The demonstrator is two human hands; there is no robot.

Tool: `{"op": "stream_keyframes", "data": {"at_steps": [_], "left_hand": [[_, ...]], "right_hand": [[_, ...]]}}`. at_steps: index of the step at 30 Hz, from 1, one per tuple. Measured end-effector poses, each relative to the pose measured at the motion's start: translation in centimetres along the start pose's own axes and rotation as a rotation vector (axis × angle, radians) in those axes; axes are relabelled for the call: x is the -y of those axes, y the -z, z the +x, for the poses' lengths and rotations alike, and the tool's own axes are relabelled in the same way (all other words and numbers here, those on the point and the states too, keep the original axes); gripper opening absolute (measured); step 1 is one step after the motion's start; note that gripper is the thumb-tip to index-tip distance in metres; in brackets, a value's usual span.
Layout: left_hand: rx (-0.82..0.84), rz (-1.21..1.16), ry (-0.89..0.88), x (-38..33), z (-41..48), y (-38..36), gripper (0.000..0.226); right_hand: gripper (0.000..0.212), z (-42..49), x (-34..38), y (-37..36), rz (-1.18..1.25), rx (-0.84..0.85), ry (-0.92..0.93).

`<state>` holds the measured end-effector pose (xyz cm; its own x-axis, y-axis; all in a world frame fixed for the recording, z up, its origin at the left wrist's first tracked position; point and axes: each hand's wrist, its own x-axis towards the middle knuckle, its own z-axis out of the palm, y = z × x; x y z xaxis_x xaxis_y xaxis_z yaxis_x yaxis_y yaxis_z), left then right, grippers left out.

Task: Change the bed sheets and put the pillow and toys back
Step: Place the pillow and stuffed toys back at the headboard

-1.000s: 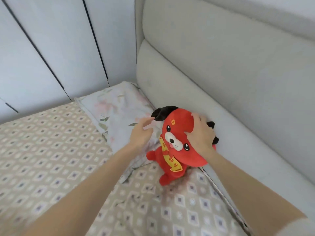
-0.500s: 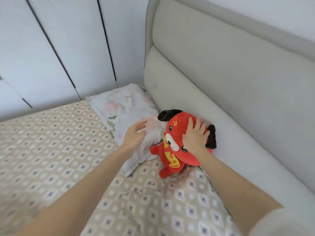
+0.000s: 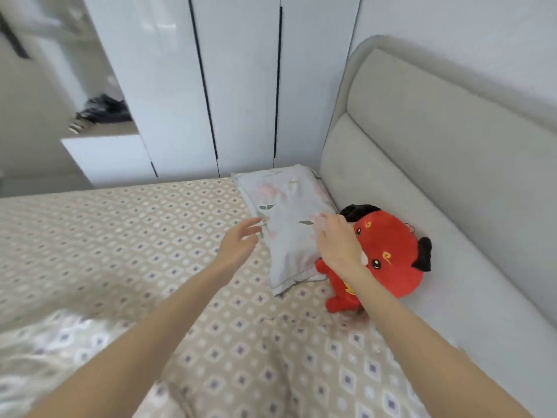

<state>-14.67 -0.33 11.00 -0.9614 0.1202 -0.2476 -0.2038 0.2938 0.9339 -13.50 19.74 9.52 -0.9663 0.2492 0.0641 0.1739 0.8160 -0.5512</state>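
A red plush toy with black ears sits on the bed, leaning against the grey padded headboard. Beside it on its left lies a pale floral pillow. The bed wears a beige sheet with a diamond pattern. My right hand hovers with relaxed fingers over the gap between pillow and toy, hiding part of the toy's face, and holds nothing. My left hand is open in the air just left of the pillow, fingers spread, not touching it.
White wardrobe doors with dark vertical handles stand behind the bed. At the far left is a white shelf with dark folded cloth on it. A bunched patterned cover lies at the lower left.
My right hand has let go of the toy's head and lifted off to the left. My left hand has drawn back off the pillow. The view has swung left and pulled back.
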Motion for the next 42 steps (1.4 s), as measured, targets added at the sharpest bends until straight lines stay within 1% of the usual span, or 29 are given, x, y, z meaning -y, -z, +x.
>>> {"op": "stream_keyframes", "data": {"at_steps": [5,8,11,15,21,24,27,28,30,32,34,36,38,39,42], "left_hand": [[-0.132,-0.021,-0.008,3.2,-7.2,7.0,0.044],[-0.216,-0.049,-0.009,5.0,-11.5,10.7,0.041],[-0.288,-0.077,0.009,7.5,-15.9,14.2,0.041],[-0.41,-0.089,0.083,12.7,-22.1,19.4,0.041],[-0.595,-0.191,0.246,21.4,-29.4,25.2,0.041],[-0.665,-0.232,0.332,25.3,-31.9,26.6,0.041],[-0.705,-0.286,0.425,29.4,-34.1,27.3,0.041],[-0.717,-0.3,0.453,30.5,-34.8,27.4,0.041],[-0.748,-0.316,0.499,32.6,-35.7,27.3,0.042],[-0.776,-0.336,0.562,34.7,-36.8,27.3,0.042],[-0.78,-0.348,0.62,36.3,-37.7,27.2,0.041],[-0.781,-0.358,0.651,37.5,-38.5,27.0,0.04],[-0.785,-0.38,0.651,38.4,-39.2,26.8,0.04],[-0.786,-0.383,0.656,38.8,-39.4,26.7,0.041],[-0.751,-0.321,0.669,39.1,-39.7,26.8,0.042]], "right_hand": [[0.042,-6.3,6.5,-2.7,0.115,0.088,0.103],[0.041,-10.1,9.9,-4.7,0.141,0.117,0.168],[0.04,-13.8,12.9,-7.3,0.159,0.192,0.207],[0.04,-19.6,16.6,-12.4,0.13,0.357,0.251],[0.037,-26.6,20.4,-20.4,0.073,0.616,0.323],[0.035,-29.2,22.1,-23.7,0.064,0.734,0.346],[0.034,-31.5,23.5,-27.4,-0.016,0.899,0.399],[0.037,-32.4,23.6,-28.6,-0.069,0.984,0.414],[0.051,-34.4,23.2,-30.6,-0.229,1.161,0.444],[0.075,-36.7,22.4,-32.5,-0.373,1.345,0.462],[0.106,-38.9,21.1,-33.9,-0.493,1.45,0.467],[0.127,-40.7,19.8,-34.9,-0.627,1.457,0.497],[0.133,-42.2,18.6,-35.5,-0.694,1.412,0.537],[0.13,-42.8,18.2,-35.7,-0.697,1.378,0.555],[0.111,-43.1,18.0,-35.9,-0.616,1.263,0.597]]}}
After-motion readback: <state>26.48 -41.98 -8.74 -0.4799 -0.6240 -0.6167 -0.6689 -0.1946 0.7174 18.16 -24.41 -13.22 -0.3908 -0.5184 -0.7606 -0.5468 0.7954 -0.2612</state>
